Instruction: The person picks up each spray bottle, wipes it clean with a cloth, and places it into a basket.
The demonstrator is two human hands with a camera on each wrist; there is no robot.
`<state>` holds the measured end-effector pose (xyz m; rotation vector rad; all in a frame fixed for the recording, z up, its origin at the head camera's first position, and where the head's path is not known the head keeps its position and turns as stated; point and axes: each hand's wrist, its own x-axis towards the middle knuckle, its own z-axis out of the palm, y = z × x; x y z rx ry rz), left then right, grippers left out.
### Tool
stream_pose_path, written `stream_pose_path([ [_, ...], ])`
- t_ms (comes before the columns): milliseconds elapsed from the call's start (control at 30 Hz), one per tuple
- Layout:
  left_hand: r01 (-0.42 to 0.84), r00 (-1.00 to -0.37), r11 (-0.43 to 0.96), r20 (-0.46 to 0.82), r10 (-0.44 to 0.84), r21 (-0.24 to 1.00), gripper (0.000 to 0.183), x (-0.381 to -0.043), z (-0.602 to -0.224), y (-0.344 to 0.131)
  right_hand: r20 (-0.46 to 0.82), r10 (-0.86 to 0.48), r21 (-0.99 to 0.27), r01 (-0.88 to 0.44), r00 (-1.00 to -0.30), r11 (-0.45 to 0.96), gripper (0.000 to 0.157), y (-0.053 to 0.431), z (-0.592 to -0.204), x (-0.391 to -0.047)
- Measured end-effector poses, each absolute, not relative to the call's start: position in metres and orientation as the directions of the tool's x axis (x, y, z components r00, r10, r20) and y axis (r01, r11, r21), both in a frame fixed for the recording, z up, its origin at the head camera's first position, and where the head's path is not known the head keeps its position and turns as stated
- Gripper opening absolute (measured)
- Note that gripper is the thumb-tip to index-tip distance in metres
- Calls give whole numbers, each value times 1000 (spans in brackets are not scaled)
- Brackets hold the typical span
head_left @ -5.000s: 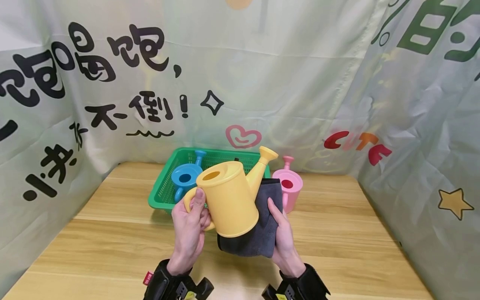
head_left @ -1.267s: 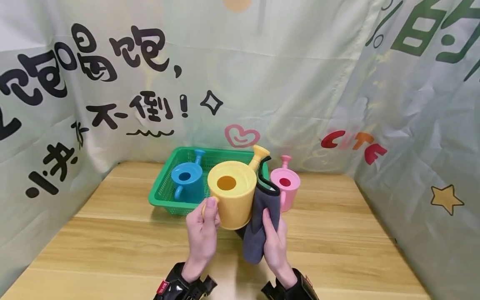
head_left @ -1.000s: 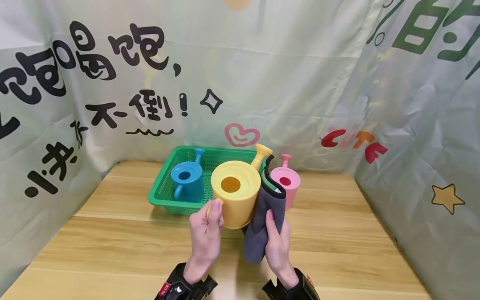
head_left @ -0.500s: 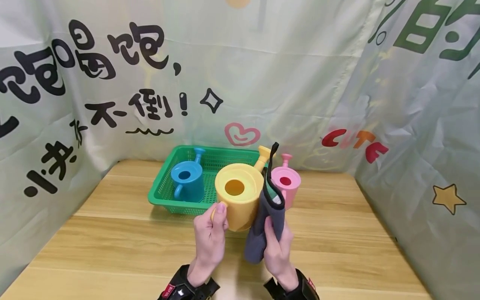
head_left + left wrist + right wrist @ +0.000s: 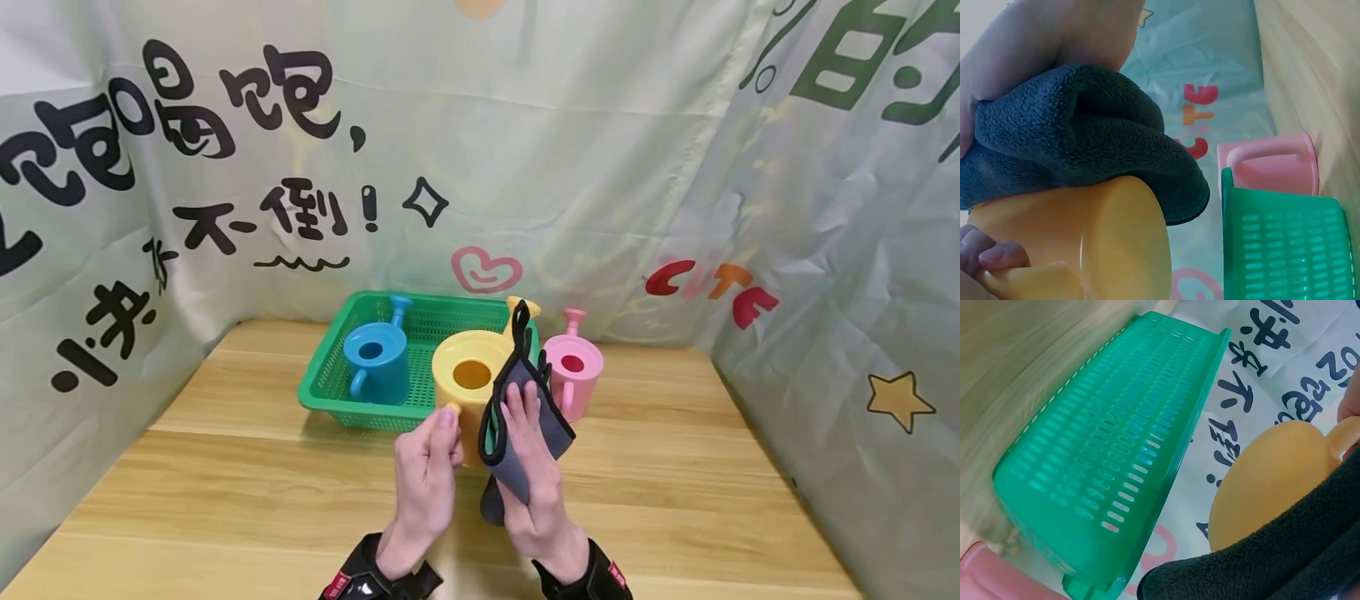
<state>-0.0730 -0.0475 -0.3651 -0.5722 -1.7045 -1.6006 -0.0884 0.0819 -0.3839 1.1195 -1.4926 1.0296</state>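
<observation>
My left hand grips the handle of a yellow toy watering can, thumb on top. The can is held up in front of the basket, its opening facing me and its spout partly behind a cloth. My right hand holds this dark grey, black-edged cloth against the can's right side, fingers extended over it. In the left wrist view the folded, fuzzy cloth lies along the can's body. The right wrist view has the cloth covering part of the can.
A green perforated basket stands at the back of the wooden table, with a blue watering can inside. A pink watering can stands right of the basket. Printed fabric hangs behind and at the sides.
The yellow can, tilted sideways earlier, has turned its opening toward me and shifted slightly right. Just now my right hand has moved left and up, turning the cloth over the can's side.
</observation>
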Motion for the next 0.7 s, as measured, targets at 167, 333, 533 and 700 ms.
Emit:
stream_pose_path([
  [167,735,-640,159,752,-154,659,39,-73,-366,-46,980,-163,-73,-969,-113,236,47,82,-384,-88],
  [333,734,-637,172,753,-163,658,36,-72,-369,-47,979,-179,-57,-977,-95,208,47,81,-385,-88],
  [533,740,-638,131,750,-176,660,37,-68,-366,-46,978,-196,-37,-984,-71,173,46,77,-385,-89],
  [700,736,-634,150,750,-188,660,41,-68,-364,-46,981,-147,-110,-987,-127,120,47,76,-384,-88],
])
